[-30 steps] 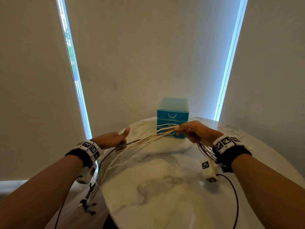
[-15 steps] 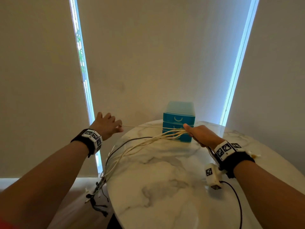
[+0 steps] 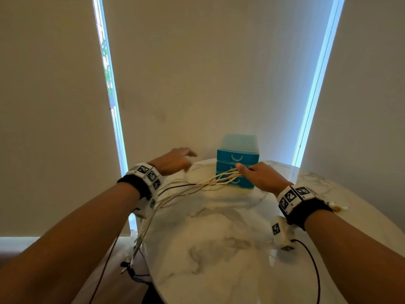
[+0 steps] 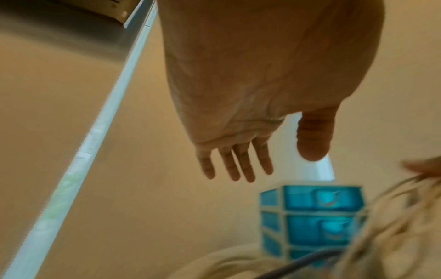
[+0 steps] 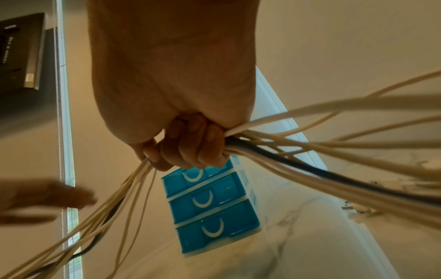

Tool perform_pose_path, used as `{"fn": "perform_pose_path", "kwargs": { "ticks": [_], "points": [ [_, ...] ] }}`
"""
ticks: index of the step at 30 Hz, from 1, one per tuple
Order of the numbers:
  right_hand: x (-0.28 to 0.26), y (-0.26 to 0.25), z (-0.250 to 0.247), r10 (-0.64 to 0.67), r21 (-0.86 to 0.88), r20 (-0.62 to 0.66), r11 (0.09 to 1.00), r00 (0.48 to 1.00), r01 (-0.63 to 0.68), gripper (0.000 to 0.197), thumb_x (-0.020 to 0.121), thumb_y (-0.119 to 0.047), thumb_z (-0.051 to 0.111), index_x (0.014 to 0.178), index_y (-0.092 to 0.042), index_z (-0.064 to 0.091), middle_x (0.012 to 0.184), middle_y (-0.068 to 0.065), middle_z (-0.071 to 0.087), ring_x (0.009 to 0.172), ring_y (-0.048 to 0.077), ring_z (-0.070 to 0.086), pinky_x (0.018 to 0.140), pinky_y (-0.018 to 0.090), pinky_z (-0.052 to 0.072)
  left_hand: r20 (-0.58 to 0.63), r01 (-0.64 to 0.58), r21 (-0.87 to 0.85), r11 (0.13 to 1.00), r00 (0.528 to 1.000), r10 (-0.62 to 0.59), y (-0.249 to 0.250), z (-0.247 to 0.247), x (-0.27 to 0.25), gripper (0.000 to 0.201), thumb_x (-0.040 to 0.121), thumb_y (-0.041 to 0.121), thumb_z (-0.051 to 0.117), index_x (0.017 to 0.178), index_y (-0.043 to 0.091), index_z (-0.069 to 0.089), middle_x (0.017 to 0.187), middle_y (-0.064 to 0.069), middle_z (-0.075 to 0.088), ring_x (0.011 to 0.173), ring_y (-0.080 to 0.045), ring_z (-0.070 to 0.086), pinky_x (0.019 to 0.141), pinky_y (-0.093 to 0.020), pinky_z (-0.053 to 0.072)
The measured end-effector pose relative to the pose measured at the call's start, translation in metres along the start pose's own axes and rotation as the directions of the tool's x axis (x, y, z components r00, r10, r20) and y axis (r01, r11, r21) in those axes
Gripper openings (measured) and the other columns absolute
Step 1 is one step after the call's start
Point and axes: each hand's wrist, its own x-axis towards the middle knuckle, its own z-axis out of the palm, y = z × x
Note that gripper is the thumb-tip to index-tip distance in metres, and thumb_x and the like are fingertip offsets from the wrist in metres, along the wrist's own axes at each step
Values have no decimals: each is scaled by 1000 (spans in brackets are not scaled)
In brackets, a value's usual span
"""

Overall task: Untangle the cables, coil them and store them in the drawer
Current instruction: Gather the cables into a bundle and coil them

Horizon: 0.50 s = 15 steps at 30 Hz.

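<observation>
The cables (image 3: 192, 187) (mostly cream, 1 dark) trailed off the table's (image 3: 219, 249) left edge, bunched in the right hand's (image 3: 260, 176) fist before the 3-drawer unit (image 3: 237, 159); the left hand (image 3: 173, 161) hovered empty, fingers straight.

The drawer unit (image 3: 237, 160) stands at the table's (image 3: 219, 249) far edge, before the blinds (image 3: 208, 73). The right hand (image 3: 262, 176) sits just in front of it, and the cables (image 3: 192, 187) run leftward over the table's left edge, hanging down. The left hand (image 3: 173, 160) is left of the unit, above the far-left edge
</observation>
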Motion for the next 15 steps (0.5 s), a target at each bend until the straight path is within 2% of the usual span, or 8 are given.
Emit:
{"fn": "perform_pose_path", "kwargs": {
  "ticks": [2,3,4,6,8,10,12,15],
  "points": [
    [2,-4,3,-30,9,11,1000,1000,29,73,104,-73,38,99,-13,79,96,8,78,85,21,72,87,39,62,53,-175,-19,984,983,175,41,17,3,73,94,49,70,158,21,46,162,2,45,143,-14,42,121,-38,35],
    [2,-7,4,-43,11,11,999,999,43,72,103,-75,38,107,-18,81,102,5,79,90,21,74,91,44,63,114,-217,1,976,970,215,56,29,4,81,94,58,74,161,26,41,162,8,42,142,-9,40,121,-33,32],
    [0,-10,4,-59,11,10,998,998,59,71,101,-77,38,110,-21,81,104,3,80,92,21,75,92,46,63,178,-247,7,969,954,242,66,40,4,90,88,65,78,161,31,38,160,14,43,140,-5,42,119,-28,32],
    [-1,-11,0,-88,-11,3,996,996,88,71,100,-79,37,105,-23,82,100,1,80,90,20,76,91,47,63,255,-272,42,961,933,253,62,63,11,90,80,72,82,153,36,44,143,14,62,125,-9,62,110,-29,47],
    [-4,-9,-9,-83,-73,-6,994,997,82,72,103,-76,36,89,-19,78,88,3,77,82,22,73,83,43,63,270,-186,78,979,950,159,38,74,14,64,86,71,76,128,25,65,98,7,75,90,-21,77,92,-38,60],
    [-8,-2,-22,-28,-135,-8,991,1000,26,72,104,-72,36,74,-14,66,72,4,66,67,20,62,67,32,52,279,28,5,1000,960,-28,6,70,15,57,93,73,66,94,16,73,69,0,64,64,-24,71,75,-35,63],
    [-12,9,-31,20,-176,-3,984,1000,-20,70,105,-71,35,68,-15,56,66,3,56,62,18,52,61,29,41,323,139,-67,988,940,-110,-25,61,8,58,94,72,65,82,16,68,62,-2,54,52,-19,57,64,-33,62],
    [-12,20,-25,57,-231,55,972,997,-43,76,101,-78,30,73,-16,62,72,3,62,69,18,59,66,33,43,262,161,120,980,947,-188,-55,37,0,66,82,87,66,74,21,64,61,4,54,52,-16,48,60,-28,46]
  ]
}}
